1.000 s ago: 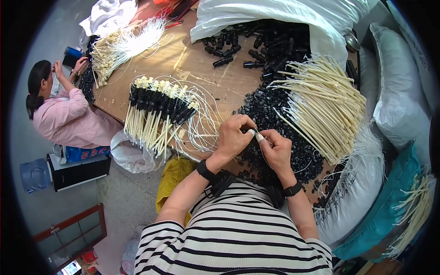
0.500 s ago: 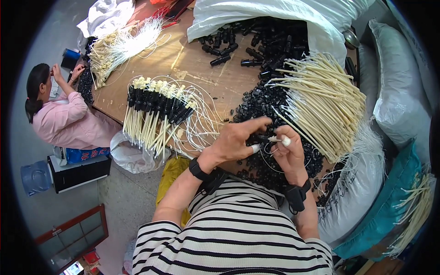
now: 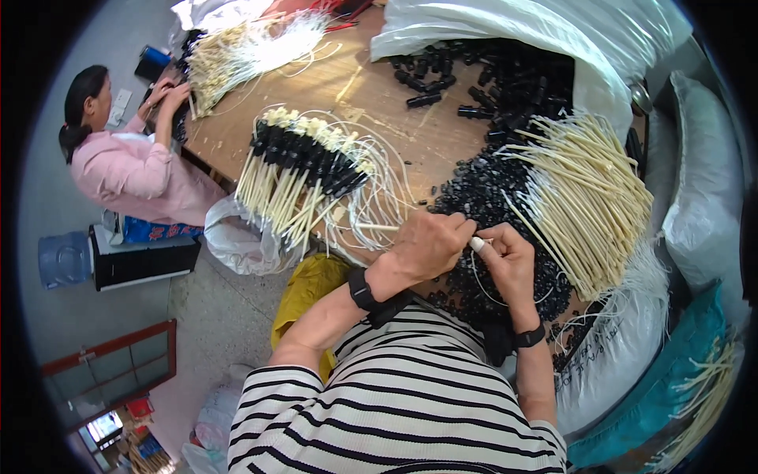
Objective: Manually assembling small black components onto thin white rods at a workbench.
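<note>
Above the heap of small black plastic pieces (image 3: pixel 474 189), my two hands meet with the fingertips almost touching. My left hand (image 3: pixel 433 243) is closed in a pinch, its back upward; what it grips is hidden. Also pinched closed, my right hand (image 3: pixel 512 259) has a white wrapping on its thumb. From its fingers a thin white cord (image 3: pixel 488 292) loops down over the heap. Beside my right hand lies a thick bundle of cream tubes (image 3: pixel 584 205) with white cord ends. Left of my left hand are assembled pieces (image 3: pixel 296 162): cream tubes with black sleeves, pale tips and white cords.
A white sack (image 3: pixel 505 28) spills black cylindrical parts (image 3: pixel 474 112) at the back of the wooden table (image 3: pixel 379 103). At the far left a person in pink (image 3: pixel 138 178) works beside another tube bundle (image 3: pixel 229 67). Full sacks (image 3: pixel 703 189) stand at the right.
My left hand's extended fingers have closed and come to my right fingertips. The small pale piece seen in my right hand is now hidden. The other person's hands have lowered toward the table.
</note>
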Motion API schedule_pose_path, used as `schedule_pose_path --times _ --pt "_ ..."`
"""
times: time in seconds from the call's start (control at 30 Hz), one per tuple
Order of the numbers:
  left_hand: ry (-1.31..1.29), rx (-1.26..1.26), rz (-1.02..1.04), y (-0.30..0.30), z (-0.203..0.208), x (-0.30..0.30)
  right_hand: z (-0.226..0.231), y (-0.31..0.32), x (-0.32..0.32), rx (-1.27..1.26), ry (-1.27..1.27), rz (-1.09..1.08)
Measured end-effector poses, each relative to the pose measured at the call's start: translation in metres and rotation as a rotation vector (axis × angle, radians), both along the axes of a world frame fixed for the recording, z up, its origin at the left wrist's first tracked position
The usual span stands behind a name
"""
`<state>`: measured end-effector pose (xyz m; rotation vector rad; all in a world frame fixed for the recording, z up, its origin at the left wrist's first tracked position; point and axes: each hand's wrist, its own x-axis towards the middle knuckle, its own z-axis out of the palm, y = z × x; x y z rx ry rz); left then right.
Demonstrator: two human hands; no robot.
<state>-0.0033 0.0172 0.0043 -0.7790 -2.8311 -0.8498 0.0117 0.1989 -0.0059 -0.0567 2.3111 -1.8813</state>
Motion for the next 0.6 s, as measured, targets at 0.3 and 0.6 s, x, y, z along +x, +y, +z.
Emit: schedule_pose_path --times 0.3,0.6 --pt "0.379 0.099 0.271 -0.066 0.008 -0.004 0.018 -0.035 -0.01 0.232 0.505 -0.191" --pt "0.345 -0.002 0.452 -0.074 -0.007 -0.042 0.001 -0.023 0.015 0.594 0.588 0.274"
